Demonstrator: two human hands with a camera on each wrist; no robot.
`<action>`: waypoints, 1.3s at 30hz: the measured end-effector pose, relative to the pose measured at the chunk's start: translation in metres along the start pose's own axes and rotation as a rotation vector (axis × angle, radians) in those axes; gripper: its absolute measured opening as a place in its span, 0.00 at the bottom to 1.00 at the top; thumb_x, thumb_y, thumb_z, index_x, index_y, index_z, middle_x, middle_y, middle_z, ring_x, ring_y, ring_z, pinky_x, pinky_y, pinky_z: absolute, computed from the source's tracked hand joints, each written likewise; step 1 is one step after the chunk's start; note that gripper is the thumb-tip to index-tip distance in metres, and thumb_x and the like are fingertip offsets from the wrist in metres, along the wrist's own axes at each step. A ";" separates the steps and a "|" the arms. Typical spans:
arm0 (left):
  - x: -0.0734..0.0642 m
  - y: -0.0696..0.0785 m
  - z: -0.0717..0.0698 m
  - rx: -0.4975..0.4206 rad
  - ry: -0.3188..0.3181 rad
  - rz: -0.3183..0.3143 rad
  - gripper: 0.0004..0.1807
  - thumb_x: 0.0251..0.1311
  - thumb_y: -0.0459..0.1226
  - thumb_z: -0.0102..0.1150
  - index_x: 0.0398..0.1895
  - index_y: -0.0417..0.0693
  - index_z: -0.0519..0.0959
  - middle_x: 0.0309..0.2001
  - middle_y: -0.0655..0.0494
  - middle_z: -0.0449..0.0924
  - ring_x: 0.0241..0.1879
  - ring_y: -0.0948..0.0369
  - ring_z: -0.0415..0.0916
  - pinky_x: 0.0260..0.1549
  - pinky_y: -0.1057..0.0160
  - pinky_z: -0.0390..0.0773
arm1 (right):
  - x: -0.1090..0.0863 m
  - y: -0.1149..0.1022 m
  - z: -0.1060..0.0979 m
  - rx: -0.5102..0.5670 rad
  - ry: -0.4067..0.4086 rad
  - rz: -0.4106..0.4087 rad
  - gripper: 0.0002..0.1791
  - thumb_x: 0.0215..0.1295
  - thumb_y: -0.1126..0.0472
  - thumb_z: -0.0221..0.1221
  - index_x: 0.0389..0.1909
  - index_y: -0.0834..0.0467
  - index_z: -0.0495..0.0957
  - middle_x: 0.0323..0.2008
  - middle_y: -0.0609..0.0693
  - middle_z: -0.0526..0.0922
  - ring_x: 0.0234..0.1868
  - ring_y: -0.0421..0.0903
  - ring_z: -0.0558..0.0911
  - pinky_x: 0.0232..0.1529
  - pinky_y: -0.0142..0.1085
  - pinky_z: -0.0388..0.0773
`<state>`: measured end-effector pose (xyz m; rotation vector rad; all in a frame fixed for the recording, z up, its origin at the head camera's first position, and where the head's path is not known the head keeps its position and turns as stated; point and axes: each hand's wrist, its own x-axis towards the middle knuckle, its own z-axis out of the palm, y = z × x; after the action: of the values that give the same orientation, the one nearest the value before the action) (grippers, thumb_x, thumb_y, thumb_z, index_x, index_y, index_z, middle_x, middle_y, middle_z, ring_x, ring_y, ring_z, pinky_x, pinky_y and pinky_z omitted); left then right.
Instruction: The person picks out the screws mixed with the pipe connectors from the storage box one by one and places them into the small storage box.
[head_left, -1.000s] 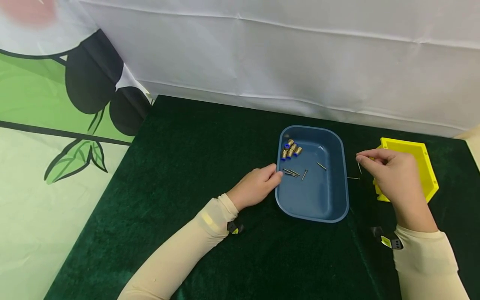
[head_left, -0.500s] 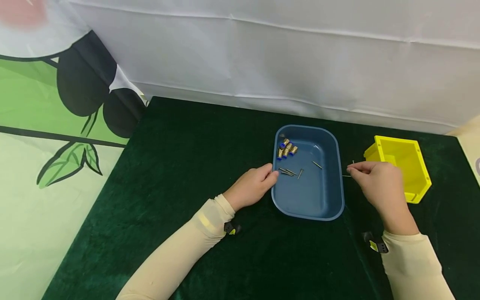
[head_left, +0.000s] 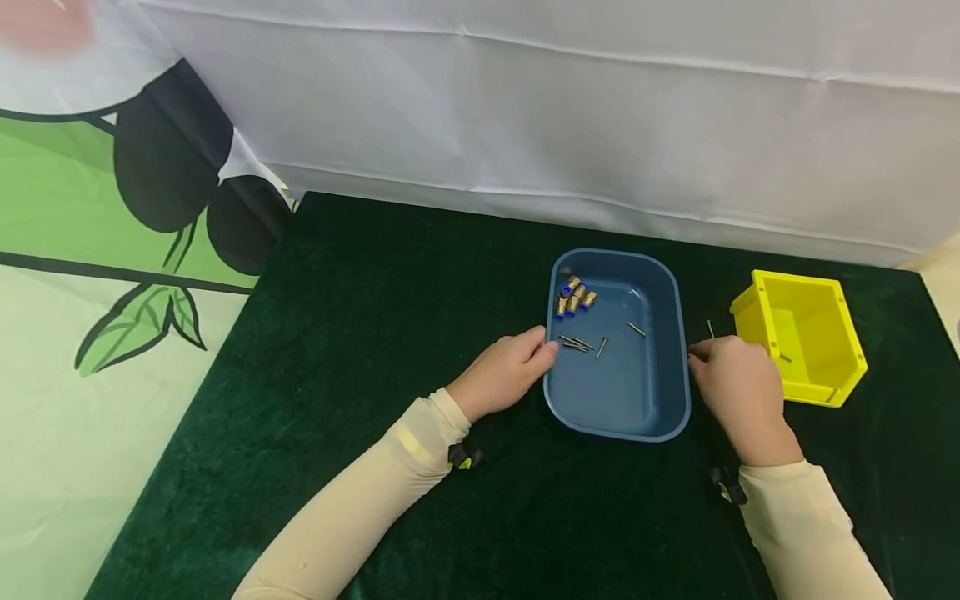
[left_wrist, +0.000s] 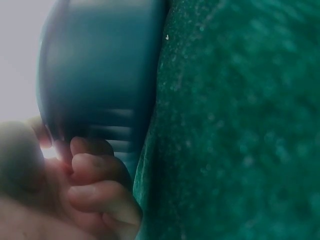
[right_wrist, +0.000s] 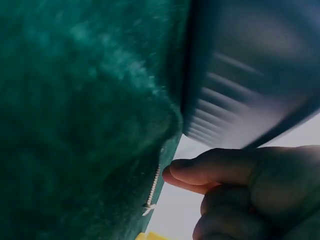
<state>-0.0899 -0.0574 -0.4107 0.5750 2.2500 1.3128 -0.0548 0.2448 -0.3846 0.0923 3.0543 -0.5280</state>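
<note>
My left hand (head_left: pixel 504 373) grips the left rim of the blue tray (head_left: pixel 618 428); in the left wrist view its fingers (left_wrist: pixel 97 167) curl beneath the rim. Inside the tray lie several brass push-in fittings (head_left: pixel 576 297) with blue rings and several thin screws (head_left: pixel 577 342). My right hand (head_left: pixel 738 392) is low beside the tray's right wall, thumb and forefinger tips together, other fingers curled. In the right wrist view those tips are right at a threaded screw (right_wrist: pixel 153 184) on the cloth; I cannot tell whether they pinch it. Another screw (head_left: pixel 711 329) lies just beyond the hand.
A yellow bin (head_left: pixel 840 321) stands right of my right hand, with a screw (head_left: pixel 784 357) inside. Dark green cloth (head_left: pixel 420 292) covers the table. White fabric (head_left: pixel 525 125) hangs behind it, and a printed cartoon backdrop (head_left: pixel 135 275) is on the left.
My right hand has moved left and down from beside the yellow bin to the tray's right wall, now covering a screw there. The left hand keeps its grip on the rim.
</note>
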 end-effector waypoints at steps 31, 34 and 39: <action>-0.001 -0.001 -0.001 -0.018 -0.010 0.022 0.20 0.77 0.54 0.36 0.33 0.54 0.70 0.23 0.56 0.70 0.18 0.60 0.68 0.18 0.64 0.66 | -0.004 0.010 -0.045 0.163 -0.002 0.076 0.14 0.72 0.56 0.56 0.40 0.65 0.80 0.21 0.53 0.75 0.22 0.50 0.73 0.20 0.35 0.70; -0.001 -0.002 -0.001 -0.021 -0.012 0.022 0.20 0.77 0.54 0.36 0.34 0.54 0.70 0.23 0.56 0.71 0.18 0.60 0.68 0.18 0.64 0.66 | -0.008 0.015 -0.059 0.172 0.052 0.113 0.18 0.73 0.53 0.55 0.42 0.66 0.80 0.21 0.54 0.73 0.25 0.52 0.73 0.20 0.33 0.70; 0.000 -0.003 -0.001 -0.017 -0.009 0.022 0.20 0.77 0.55 0.36 0.34 0.54 0.70 0.23 0.56 0.70 0.18 0.59 0.67 0.17 0.63 0.66 | -0.009 0.026 -0.071 0.138 0.173 0.203 0.20 0.72 0.51 0.55 0.43 0.67 0.81 0.20 0.55 0.71 0.25 0.52 0.69 0.17 0.34 0.64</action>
<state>-0.0904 -0.0595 -0.4129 0.5999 2.2288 1.3363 -0.0466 0.2929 -0.3257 0.4709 3.1172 -0.7515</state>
